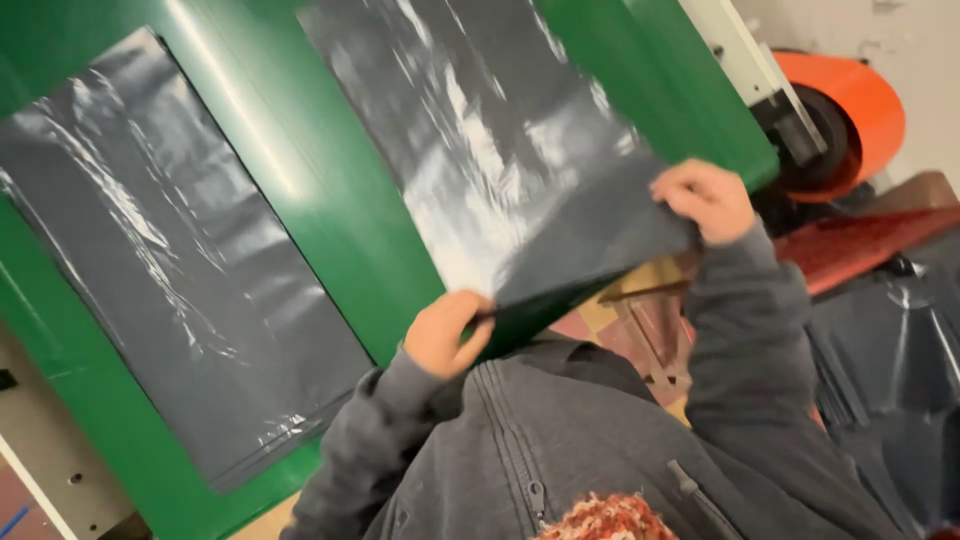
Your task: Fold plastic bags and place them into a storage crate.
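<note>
Both hands pinching the near edge of a grey plastic bag, lifting it off the green worktop.

L fingers (478,312) clamp the bag's (500,150) near-left corner; R fingers (690,185) clench its near-right corner w/ edge curled up, rest lying flat on the worktop (300,170). 2nd grey bag (170,270) lies flat to the left, apart. Orange roll (850,110) at far right. Risk, imo: thin film could stretch or tear if the corners get pulled unevenly, or cling & drag.

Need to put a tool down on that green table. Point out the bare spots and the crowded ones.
Bare green table shows in the strip between the left grey bag and the right grey bag, and at the top right corner beside the orange roll. It is crowded at the near edge, where the left hand and right hand grip the right bag.
</note>
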